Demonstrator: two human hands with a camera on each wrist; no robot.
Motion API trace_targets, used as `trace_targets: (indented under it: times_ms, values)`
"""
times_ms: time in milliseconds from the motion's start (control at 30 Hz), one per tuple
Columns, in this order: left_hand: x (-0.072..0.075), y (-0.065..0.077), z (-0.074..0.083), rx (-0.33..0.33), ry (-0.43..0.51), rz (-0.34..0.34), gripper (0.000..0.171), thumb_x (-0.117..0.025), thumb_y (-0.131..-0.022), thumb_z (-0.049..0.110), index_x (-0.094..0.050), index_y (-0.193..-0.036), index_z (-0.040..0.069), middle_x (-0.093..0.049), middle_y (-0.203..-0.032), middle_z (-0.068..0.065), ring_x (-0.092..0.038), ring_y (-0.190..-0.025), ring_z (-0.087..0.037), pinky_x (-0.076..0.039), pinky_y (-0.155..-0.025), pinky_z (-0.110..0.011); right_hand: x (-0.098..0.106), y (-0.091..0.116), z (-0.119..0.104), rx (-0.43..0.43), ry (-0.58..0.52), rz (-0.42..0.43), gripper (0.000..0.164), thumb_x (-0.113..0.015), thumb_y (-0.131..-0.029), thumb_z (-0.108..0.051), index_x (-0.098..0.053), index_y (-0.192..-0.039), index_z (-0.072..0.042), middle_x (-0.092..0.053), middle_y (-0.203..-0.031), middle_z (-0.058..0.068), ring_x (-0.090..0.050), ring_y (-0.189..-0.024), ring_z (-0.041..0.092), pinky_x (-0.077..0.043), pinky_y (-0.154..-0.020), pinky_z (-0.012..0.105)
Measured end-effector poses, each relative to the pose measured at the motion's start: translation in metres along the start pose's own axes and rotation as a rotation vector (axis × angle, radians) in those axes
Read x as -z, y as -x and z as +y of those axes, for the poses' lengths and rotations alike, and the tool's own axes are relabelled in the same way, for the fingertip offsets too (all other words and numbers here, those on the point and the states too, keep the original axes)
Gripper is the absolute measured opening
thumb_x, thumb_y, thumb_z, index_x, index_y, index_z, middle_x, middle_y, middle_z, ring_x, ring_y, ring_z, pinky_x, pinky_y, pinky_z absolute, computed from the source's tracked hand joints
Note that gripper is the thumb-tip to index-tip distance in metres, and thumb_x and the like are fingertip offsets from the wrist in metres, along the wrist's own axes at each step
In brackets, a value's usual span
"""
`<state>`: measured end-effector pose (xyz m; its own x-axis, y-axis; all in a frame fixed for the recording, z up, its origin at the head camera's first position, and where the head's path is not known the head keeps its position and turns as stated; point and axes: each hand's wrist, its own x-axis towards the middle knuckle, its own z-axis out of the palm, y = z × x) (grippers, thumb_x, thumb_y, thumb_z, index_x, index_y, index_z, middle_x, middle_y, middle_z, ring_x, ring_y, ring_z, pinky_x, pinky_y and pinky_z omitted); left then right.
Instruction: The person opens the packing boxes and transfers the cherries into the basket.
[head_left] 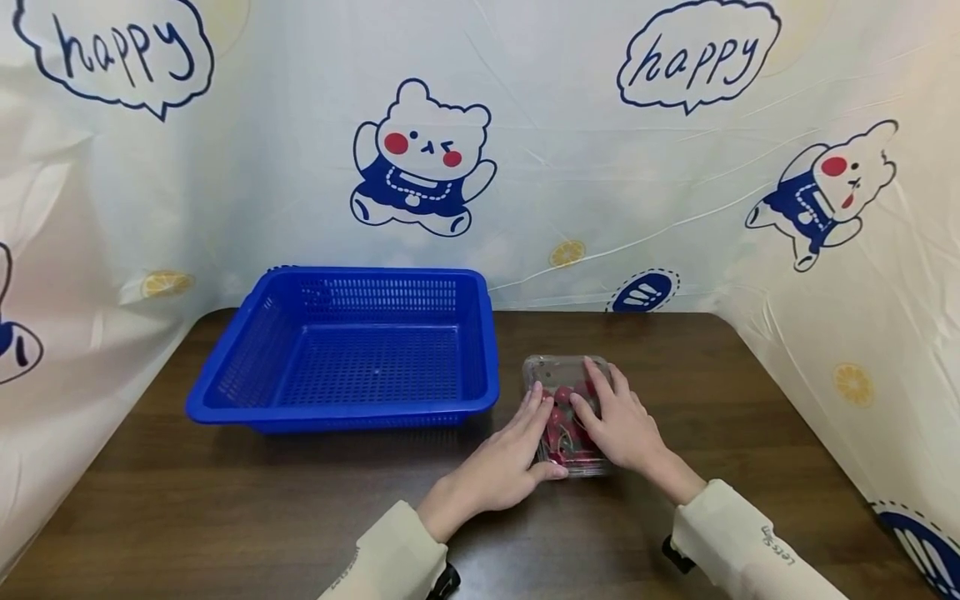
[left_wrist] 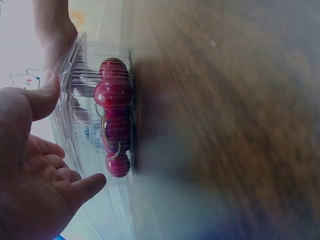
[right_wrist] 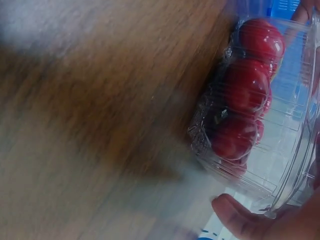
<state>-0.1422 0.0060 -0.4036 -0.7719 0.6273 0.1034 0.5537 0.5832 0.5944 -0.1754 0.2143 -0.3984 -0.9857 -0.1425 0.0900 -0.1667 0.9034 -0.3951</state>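
Between the fingers of both hands, a clear, rectangular plastic box (head_left: 555, 367) of glossy, round red cherries (left_wrist: 113, 93) is being supported by a brown, wood-grained tabletop (head_left: 300, 517). Its left side is being touched by the outstretched fingers of the left hand (head_left: 498, 467), thumb apart; its top is being touched by the extended fingers of the right hand (head_left: 626, 429), thumb likewise apart. Beyond and left of the left fingers, a deep blue, perforated plastic basket (head_left: 337, 414) is being supported.

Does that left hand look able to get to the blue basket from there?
Probably yes: the left hand touches the clear plastic box, but the blue basket sits ahead and to its left, with only bare table visible between them.
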Motion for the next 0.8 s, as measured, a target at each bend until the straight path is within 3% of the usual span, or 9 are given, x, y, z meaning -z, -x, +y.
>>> trace_targets:
  times_ms: [300, 500, 633, 800]
  values:
    - [0.002, 0.001, 0.002, 0.027, -0.005, 0.030, 0.085, -0.059, -0.091, 0.044, -0.020, -0.153, 0.002, -0.007, -0.164, -0.017, -0.010, -0.148, -0.025, -0.032, -0.114, -0.051, 0.001, 0.001, -0.001, 0.041, 0.025, 0.088, 0.064, -0.049, -0.096, -0.045, -0.038, -0.148, -0.009, -0.027, -0.152, 0.035, -0.032, -0.128, 0.056, -0.029, -0.101, 0.074]
    - [0.001, 0.000, 0.001, 0.033, -0.023, 0.037, 0.085, -0.057, -0.091, 0.049, -0.021, -0.153, 0.004, -0.008, -0.164, -0.016, -0.015, -0.147, -0.026, -0.036, -0.112, -0.051, 0.006, 0.001, -0.006, 0.091, 0.065, 0.178, 0.061, -0.056, -0.093, -0.040, -0.045, -0.141, -0.003, -0.023, -0.152, 0.034, -0.026, -0.129, 0.054, -0.022, -0.096, 0.071]
    - [0.001, 0.000, 0.000, 0.027, -0.038, 0.043, 0.085, -0.058, -0.090, 0.050, -0.022, -0.153, 0.004, -0.010, -0.164, -0.016, -0.017, -0.147, -0.025, -0.038, -0.111, -0.050, 0.011, 0.004, -0.015, 0.123, 0.079, 0.163, 0.062, -0.059, -0.090, -0.038, -0.048, -0.138, -0.001, -0.024, -0.152, 0.033, -0.028, -0.127, 0.053, -0.023, -0.093, 0.070]
    - [0.001, 0.000, 0.000, 0.029, -0.013, 0.043, 0.085, -0.060, -0.091, 0.046, -0.021, -0.152, 0.003, -0.010, -0.164, -0.017, -0.015, -0.147, -0.025, -0.037, -0.112, -0.050, 0.013, 0.011, -0.029, 0.135, 0.098, 0.086, 0.076, -0.061, -0.085, -0.050, -0.048, -0.138, 0.002, -0.025, -0.154, 0.032, -0.030, -0.128, 0.052, -0.025, -0.095, 0.070]
